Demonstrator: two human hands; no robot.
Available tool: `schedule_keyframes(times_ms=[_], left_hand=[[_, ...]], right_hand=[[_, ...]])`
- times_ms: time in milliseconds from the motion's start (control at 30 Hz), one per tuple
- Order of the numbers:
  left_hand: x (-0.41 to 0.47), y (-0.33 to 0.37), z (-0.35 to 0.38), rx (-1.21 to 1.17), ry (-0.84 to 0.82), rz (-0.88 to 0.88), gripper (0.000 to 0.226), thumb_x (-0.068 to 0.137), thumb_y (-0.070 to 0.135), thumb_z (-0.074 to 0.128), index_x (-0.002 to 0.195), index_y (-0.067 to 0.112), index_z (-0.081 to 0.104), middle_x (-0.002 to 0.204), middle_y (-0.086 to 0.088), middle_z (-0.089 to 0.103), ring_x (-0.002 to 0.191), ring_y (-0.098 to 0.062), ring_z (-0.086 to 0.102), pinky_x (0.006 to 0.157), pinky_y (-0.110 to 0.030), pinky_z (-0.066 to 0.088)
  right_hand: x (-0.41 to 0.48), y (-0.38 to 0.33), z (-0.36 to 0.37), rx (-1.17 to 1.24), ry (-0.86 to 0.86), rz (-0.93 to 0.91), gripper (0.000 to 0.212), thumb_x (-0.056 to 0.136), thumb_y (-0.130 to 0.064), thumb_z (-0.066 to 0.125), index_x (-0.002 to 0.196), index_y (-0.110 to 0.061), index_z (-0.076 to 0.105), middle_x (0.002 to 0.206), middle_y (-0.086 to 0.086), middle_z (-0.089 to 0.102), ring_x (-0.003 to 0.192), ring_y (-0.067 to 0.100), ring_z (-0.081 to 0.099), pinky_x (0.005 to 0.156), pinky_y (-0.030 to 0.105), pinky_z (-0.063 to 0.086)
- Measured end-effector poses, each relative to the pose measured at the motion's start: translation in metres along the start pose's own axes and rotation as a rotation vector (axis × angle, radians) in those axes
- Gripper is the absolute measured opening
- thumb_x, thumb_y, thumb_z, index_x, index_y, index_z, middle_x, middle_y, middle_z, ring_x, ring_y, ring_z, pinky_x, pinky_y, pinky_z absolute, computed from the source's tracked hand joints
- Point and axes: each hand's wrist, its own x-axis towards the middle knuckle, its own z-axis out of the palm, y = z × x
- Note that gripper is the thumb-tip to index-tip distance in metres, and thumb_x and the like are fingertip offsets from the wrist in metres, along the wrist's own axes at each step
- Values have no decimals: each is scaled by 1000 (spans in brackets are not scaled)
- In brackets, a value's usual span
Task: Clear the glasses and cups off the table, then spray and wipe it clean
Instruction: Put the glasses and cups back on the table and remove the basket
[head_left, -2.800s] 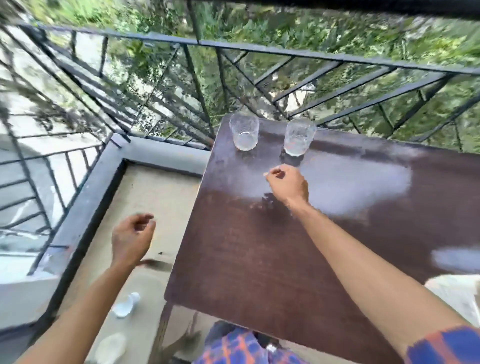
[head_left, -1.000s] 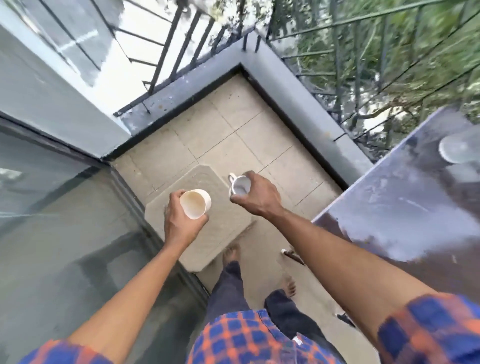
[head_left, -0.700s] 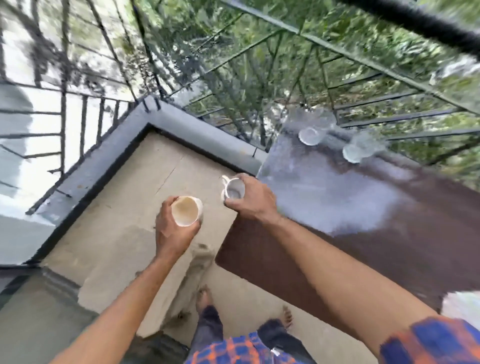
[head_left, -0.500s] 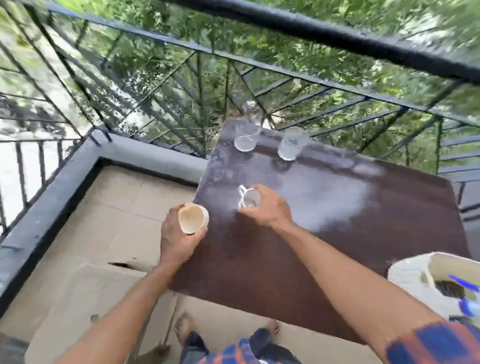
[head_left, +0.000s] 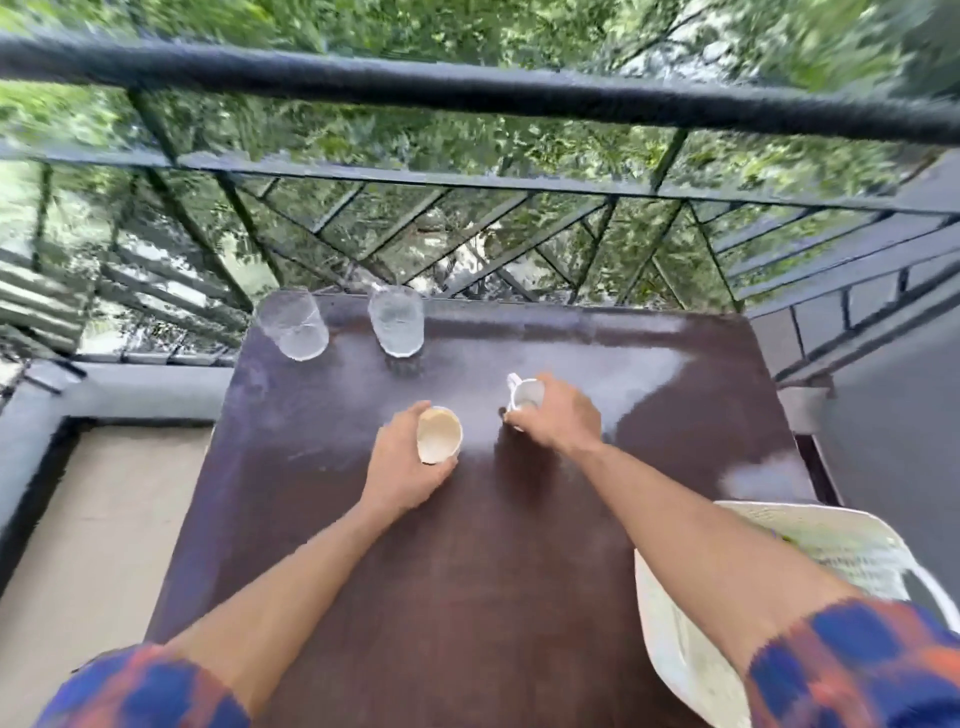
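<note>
Your left hand (head_left: 402, 467) gripped a cream round cup (head_left: 439, 435), your right hand (head_left: 563, 418) a white handled mug (head_left: 525, 395); two clear textured glasses (head_left: 296, 325) awaited clearing.

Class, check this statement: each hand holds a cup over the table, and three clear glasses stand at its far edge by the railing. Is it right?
Not quite. The head view shows two glasses, not three: a left glass and a right glass. The rest holds: the left hand grips the cream cup, the right hand the white cup, over the table.
</note>
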Motion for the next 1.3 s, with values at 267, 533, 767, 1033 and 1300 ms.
schedule_keyframes(times_ms=[267, 533, 767, 1033, 1300], left_hand=[[142, 37, 18, 2, -35, 57, 82, 70, 40, 86, 138, 10, 52, 129, -14, 64, 120, -34, 58, 102, -43, 45], [195, 37, 49, -20, -47, -16, 85, 69, 49, 80, 142, 19, 48, 132, -12, 62, 122, -35, 56, 103, -44, 47], [191, 33, 49, 42, -50, 75, 87, 74, 40, 81, 148, 16, 41, 136, -15, 59, 125, -37, 52, 105, -44, 43], [175, 36, 43, 61, 41, 75, 96, 68, 54, 80, 148, 18, 41, 136, -9, 56, 128, -33, 50, 107, -46, 41], [113, 75, 37, -168, 133, 120, 55, 80, 42, 67, 126, 13, 57, 118, -10, 64, 111, -29, 59, 100, -38, 45]], right_hand=[[82, 11, -18, 63, 83, 75, 55, 65, -57, 72, 111, -30, 59, 110, 2, 69, 104, 30, 64, 75, 32, 44], [134, 14, -15, 89, 144, 113, 69, 65, -56, 71, 127, -33, 54, 119, 2, 67, 110, 31, 61, 85, 34, 46], [146, 14, -14, 70, 100, 75, 62, 64, -58, 72, 118, -35, 53, 112, 2, 62, 106, 31, 60, 75, 32, 38], [137, 28, -35, 35, 46, 38, 87, 63, -78, 68, 138, -41, 42, 134, -1, 61, 122, 29, 57, 93, 41, 45], [101, 62, -91, -23, 112, 30, 48, 73, -66, 65, 111, -36, 69, 118, -3, 70, 112, 25, 63, 87, 34, 47]])
